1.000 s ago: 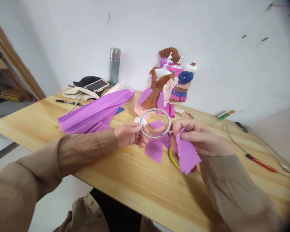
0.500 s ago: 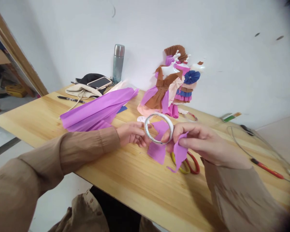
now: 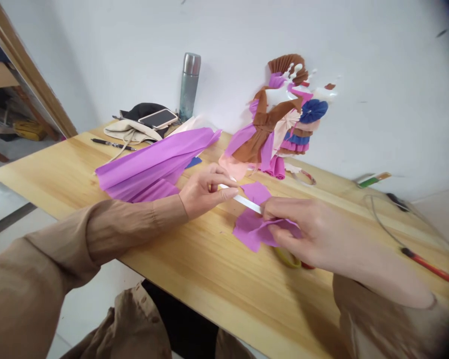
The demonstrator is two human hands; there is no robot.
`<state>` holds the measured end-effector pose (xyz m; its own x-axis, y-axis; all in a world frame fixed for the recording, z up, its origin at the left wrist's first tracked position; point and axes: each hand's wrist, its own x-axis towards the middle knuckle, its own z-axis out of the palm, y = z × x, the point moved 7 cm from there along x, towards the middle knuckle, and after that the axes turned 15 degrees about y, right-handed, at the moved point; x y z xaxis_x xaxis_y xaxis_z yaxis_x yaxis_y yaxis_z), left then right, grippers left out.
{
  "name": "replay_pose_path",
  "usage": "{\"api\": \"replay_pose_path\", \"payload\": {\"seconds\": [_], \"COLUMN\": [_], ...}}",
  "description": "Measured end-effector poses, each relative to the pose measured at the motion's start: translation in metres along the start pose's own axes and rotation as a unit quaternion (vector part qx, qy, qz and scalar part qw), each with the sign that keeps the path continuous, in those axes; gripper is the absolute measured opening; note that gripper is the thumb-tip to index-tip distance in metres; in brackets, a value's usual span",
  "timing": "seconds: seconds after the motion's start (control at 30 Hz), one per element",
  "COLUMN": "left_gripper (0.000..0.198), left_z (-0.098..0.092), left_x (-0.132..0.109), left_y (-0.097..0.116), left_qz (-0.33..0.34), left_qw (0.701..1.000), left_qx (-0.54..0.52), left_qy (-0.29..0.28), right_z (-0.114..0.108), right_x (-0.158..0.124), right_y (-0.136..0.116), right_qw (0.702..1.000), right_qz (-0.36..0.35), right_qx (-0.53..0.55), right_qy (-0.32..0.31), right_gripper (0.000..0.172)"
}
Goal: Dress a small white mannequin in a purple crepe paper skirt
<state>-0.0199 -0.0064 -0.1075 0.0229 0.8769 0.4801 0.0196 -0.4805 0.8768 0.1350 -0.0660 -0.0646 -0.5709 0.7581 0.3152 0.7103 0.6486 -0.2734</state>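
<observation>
Between my hands is a roll of white double-sided tape (image 3: pixel 247 203), turned so that its narrow edge faces me. My left hand (image 3: pixel 208 192) pinches the roll's left end between thumb and fingers. My right hand (image 3: pixel 303 229) is closed at its other end and also holds a small piece of purple crepe paper (image 3: pixel 286 228) under the fingers. More purple crepe paper pieces (image 3: pixel 255 192) lie on the table just beneath. Scissors with yellow and red handles (image 3: pixel 288 258) are mostly hidden behind my right hand.
A large purple crepe sheet (image 3: pixel 153 159) lies left, near a pen (image 3: pixel 112 144), phone (image 3: pixel 158 118) and cloth bag (image 3: pixel 130 130). A flask (image 3: pixel 190 87) and dressed mannequin figures (image 3: pixel 269 119) stand by the wall. A red-handled tool with a cable (image 3: pixel 428 265) lies right.
The tape roll has turned from ring-face view to edge-on. My left hand has moved up and closed on it. My right hand has turned over, still holding the purple paper.
</observation>
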Motion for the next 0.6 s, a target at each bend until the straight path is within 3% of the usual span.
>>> {"api": "replay_pose_path", "payload": {"seconds": [0.1, 0.2, 0.43, 0.6], "left_gripper": [0.025, 0.023, 0.021, 0.026], "left_z": [0.011, 0.018, 0.024, 0.025], "left_x": [-0.001, -0.006, -0.017, -0.016], "left_y": [-0.009, -0.012, -0.013, -0.023], "left_qz": [-0.037, -0.064, -0.129, -0.193], "left_qw": [0.995, 0.988, 0.979, 0.968], "left_qx": [-0.008, -0.011, -0.011, -0.044], "left_qy": [-0.088, -0.137, -0.158, -0.154], "right_z": [-0.001, -0.001, 0.007, -0.002], "right_x": [0.0, 0.001, 0.003, 0.003], "right_y": [0.002, 0.002, 0.002, 0.009], "right_qw": [1.0, 1.0, 0.999, 0.997], "right_qz": [-0.002, -0.005, -0.025, -0.032], "right_qx": [0.004, 0.005, -0.019, 0.032], "right_qy": [-0.001, 0.009, 0.02, 0.067], "right_gripper": [0.015, 0.014, 0.016, 0.019]}}
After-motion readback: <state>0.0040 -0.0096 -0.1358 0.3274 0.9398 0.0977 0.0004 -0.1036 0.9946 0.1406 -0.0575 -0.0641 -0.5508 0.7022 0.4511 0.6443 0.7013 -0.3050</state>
